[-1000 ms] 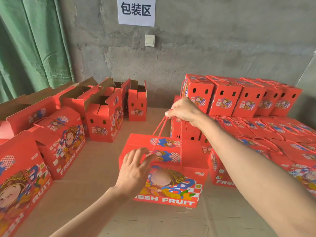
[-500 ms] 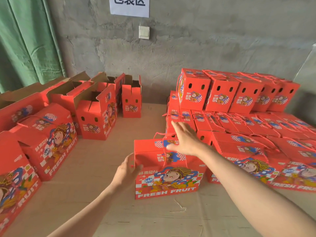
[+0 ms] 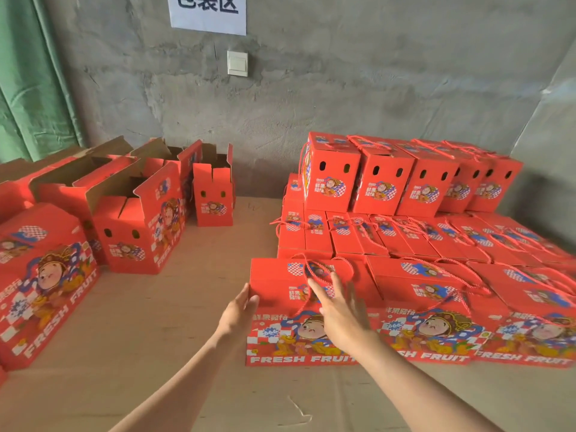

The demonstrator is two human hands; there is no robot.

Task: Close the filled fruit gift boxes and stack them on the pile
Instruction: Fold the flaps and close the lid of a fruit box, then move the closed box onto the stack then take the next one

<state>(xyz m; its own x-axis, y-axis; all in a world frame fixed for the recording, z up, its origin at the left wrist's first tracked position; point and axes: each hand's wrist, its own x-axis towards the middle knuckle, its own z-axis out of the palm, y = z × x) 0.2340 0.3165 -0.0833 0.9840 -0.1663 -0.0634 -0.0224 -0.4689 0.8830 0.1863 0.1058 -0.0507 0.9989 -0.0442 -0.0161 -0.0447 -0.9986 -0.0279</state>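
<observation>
A closed red fruit gift box (image 3: 280,335) with a red rope handle stands on the cardboard floor, set against the left end of the front row of the pile (image 3: 436,251). My left hand (image 3: 238,313) lies flat against the box's left side, fingers straight. My right hand (image 3: 338,310) hovers open over the box's sloped top, just below the slack rope handle (image 3: 314,269), holding nothing. The pile is a low layer of closed red boxes with a second row stacked at the back.
Open, unclosed red boxes (image 3: 140,219) stand at the back left. A closed box (image 3: 43,275) sits at the near left. Behind is a grey concrete wall (image 3: 374,88) with a paper sign and a switch; a green curtain (image 3: 28,88) hangs at left.
My right hand carried the box by its rope handle, set it down beside the pile and released the rope. My left hand went from the box's front to its left side.
</observation>
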